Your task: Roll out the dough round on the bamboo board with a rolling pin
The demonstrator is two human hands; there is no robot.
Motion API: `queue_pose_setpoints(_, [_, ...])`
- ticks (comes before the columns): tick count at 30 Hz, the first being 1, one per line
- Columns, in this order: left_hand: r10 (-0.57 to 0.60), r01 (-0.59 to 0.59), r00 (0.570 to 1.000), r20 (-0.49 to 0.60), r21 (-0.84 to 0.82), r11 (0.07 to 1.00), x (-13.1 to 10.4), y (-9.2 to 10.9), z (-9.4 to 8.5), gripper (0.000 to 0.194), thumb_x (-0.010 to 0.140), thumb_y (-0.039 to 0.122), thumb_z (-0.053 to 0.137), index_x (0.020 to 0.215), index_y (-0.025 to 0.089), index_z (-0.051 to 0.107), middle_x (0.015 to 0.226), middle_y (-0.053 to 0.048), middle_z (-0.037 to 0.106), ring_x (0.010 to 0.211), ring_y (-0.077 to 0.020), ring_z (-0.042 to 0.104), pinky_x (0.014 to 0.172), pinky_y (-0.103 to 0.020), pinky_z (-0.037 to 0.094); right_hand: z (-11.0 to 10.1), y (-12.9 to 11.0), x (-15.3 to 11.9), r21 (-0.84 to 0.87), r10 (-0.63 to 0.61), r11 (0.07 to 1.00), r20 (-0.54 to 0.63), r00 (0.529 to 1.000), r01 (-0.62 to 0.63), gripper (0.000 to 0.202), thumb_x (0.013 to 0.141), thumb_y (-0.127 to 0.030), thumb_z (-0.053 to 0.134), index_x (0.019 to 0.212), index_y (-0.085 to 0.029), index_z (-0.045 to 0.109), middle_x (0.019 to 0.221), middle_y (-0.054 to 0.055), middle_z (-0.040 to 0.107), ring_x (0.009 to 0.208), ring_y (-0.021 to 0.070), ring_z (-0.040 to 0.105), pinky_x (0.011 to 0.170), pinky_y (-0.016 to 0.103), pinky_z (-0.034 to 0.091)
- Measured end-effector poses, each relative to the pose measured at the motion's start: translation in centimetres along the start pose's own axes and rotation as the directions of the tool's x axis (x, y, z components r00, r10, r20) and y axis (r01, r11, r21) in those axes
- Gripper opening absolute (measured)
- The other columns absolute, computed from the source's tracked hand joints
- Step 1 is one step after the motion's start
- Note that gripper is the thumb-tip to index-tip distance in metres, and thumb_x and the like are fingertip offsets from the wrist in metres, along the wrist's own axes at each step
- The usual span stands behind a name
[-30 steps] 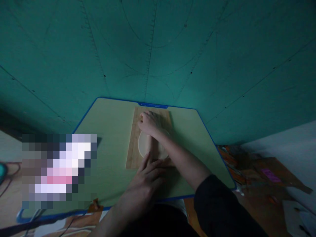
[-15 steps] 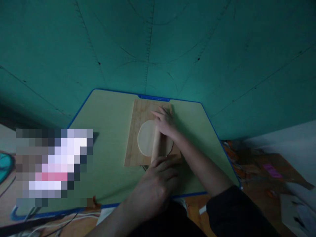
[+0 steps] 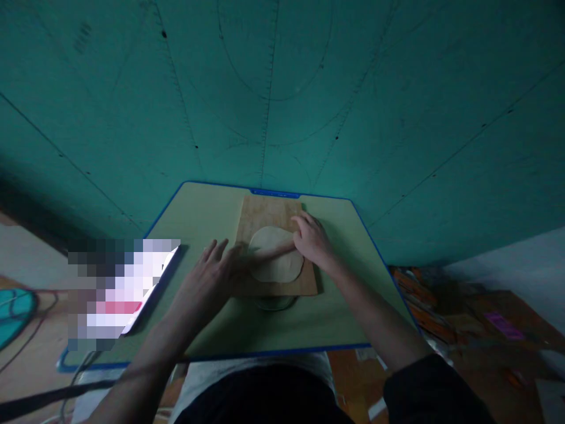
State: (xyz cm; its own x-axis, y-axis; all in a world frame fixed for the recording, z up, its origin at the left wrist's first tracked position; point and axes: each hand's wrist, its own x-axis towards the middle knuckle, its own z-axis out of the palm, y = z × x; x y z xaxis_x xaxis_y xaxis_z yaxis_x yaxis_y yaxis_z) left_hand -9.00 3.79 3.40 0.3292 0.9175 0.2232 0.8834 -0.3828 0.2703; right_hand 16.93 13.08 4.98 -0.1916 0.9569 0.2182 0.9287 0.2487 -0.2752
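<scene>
A round, flat sheet of dough lies on a wooden board in the middle of the table. A wooden rolling pin rests slantwise across the dough, its right end a little farther from me. My left hand is on the pin's left end, at the board's left edge, with the fingers partly extended. At the other end, my right hand grips the pin near the dough's right edge, fingers bent. Both hands cover the pin's ends.
The board stands on a pale table with a blue rim, close to a green wall. A lit tablet-like screen, partly blurred out, stands at the left. Cables hang by the table's left corner. Cardboard pieces lie at the lower right.
The pin has swung from pointing away from me to lying almost crosswise. My left hand has moved left and away from me; my right hand has shifted to the right. The view has tilted up.
</scene>
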Motion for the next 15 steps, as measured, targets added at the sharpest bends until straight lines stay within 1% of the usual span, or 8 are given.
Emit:
queue_pose_setpoints(3, [-0.022, 0.028, 0.989, 0.149, -0.039, 0.999, 2.5, -2.0, -0.6, 0.057, 0.089, 0.025, 0.055, 0.145, 0.016, 0.047, 0.151, -0.022, 0.049, 0.141, -0.0376, 0.046, 0.105, -0.053, 0.051, -0.8, -0.5, 0.6, 0.019, -0.040, 0.999, 0.035, 0.999, 0.039, 0.049, 0.083, -0.008, 0.047, 0.129, -0.016, 0.062, 0.141, 0.013, 0.057, 0.132, 0.0248, 0.051, 0.111, 0.042, 0.041])
queue_pose_setpoints(5, [-0.036, 0.048, 0.978, 0.207, -0.054, 0.997, 4.3, -2.4, -0.9, 0.058, 0.093, 0.038, 0.055, 0.146, 0.018, 0.046, 0.151, -0.020, 0.050, 0.137, -0.0341, 0.052, 0.103, -0.047, 0.053, -0.8, -1.0, 1.6, 0.036, -0.055, 0.998, 0.046, 0.997, 0.053, 0.047, 0.083, -0.009, 0.048, 0.127, -0.017, 0.062, 0.137, 0.013, 0.059, 0.130, 0.0245, 0.053, 0.109, 0.042, 0.043])
queue_pose_setpoints(7, [-0.036, 0.037, 0.972, 0.231, 0.000, 0.999, 6.1, -2.3, -1.2, 0.052, 0.097, 0.043, 0.047, 0.143, 0.019, 0.050, 0.145, -0.018, 0.055, 0.132, -0.0327, 0.056, 0.102, -0.046, 0.052, -0.4, -1.5, 2.7, 0.035, -0.039, 0.999, 0.053, 0.998, 0.037, 0.043, 0.086, -0.012, 0.048, 0.126, -0.017, 0.062, 0.135, 0.013, 0.060, 0.129, 0.0250, 0.053, 0.108, 0.043, 0.044])
queue_pose_setpoints(9, [-0.043, 0.017, 0.973, 0.227, 0.114, 0.993, 7.6, -1.8, -1.3, 0.044, 0.100, 0.038, 0.040, 0.137, 0.019, 0.056, 0.137, -0.018, 0.061, 0.129, -0.0353, 0.057, 0.102, -0.051, 0.050, 0.3, -1.8, 3.6, 0.016, 0.002, 1.000, 0.083, 0.997, -0.003, 0.040, 0.090, -0.017, 0.046, 0.128, -0.017, 0.062, 0.137, 0.015, 0.059, 0.131, 0.0269, 0.052, 0.110, 0.046, 0.042])
queue_pose_setpoints(10, [-0.050, 0.012, 0.974, 0.221, 0.173, 0.985, 8.1, -1.6, -1.3, 0.042, 0.100, 0.034, 0.038, 0.134, 0.019, 0.058, 0.134, -0.019, 0.062, 0.127, -0.0378, 0.056, 0.100, -0.055, 0.049, 0.6, -1.8, 3.8, 0.002, 0.020, 1.000, 0.110, 0.994, -0.021, 0.042, 0.092, -0.020, 0.046, 0.131, -0.016, 0.061, 0.141, 0.016, 0.057, 0.135, 0.0287, 0.050, 0.112, 0.048, 0.039])
queue_pose_setpoints(12, [-0.078, 0.027, 0.977, 0.197, 0.250, 0.968, 8.9, -1.4, -1.1, 0.040, 0.098, 0.028, 0.038, 0.130, 0.018, 0.060, 0.129, -0.022, 0.063, 0.124, -0.0415, 0.056, 0.095, -0.060, 0.049, 1.1, -1.7, 3.7, -0.015, 0.050, 0.999, 0.174, 0.984, -0.048, 0.048, 0.095, -0.026, 0.045, 0.140, -0.015, 0.056, 0.153, 0.019, 0.047, 0.143, 0.0329, 0.041, 0.117, 0.053, 0.033])
queue_pose_setpoints(14, [-0.085, 0.046, 0.987, 0.139, 0.265, 0.963, 8.8, -1.4, -0.6, 0.038, 0.098, 0.028, 0.038, 0.127, 0.019, 0.061, 0.128, -0.022, 0.064, 0.125, -0.0414, 0.055, 0.097, -0.062, 0.047, 1.2, -1.6, 3.1, -0.012, 0.061, 0.998, 0.229, 0.972, -0.060, 0.054, 0.097, -0.031, 0.045, 0.148, -0.015, 0.049, 0.161, 0.019, 0.036, 0.150, 0.0352, 0.031, 0.120, 0.055, 0.027])
queue_pose_setpoints(15, [-0.070, 0.044, 0.993, 0.100, 0.238, 0.970, 8.4, -1.5, -0.3, 0.037, 0.098, 0.028, 0.038, 0.127, 0.019, 0.061, 0.129, -0.021, 0.063, 0.128, -0.0406, 0.054, 0.100, -0.062, 0.045, 1.2, -1.6, 2.7, -0.010, 0.059, 0.998, 0.244, 0.968, -0.058, 0.056, 0.097, -0.032, 0.044, 0.151, -0.015, 0.046, 0.164, 0.019, 0.032, 0.152, 0.0353, 0.028, 0.121, 0.056, 0.024])
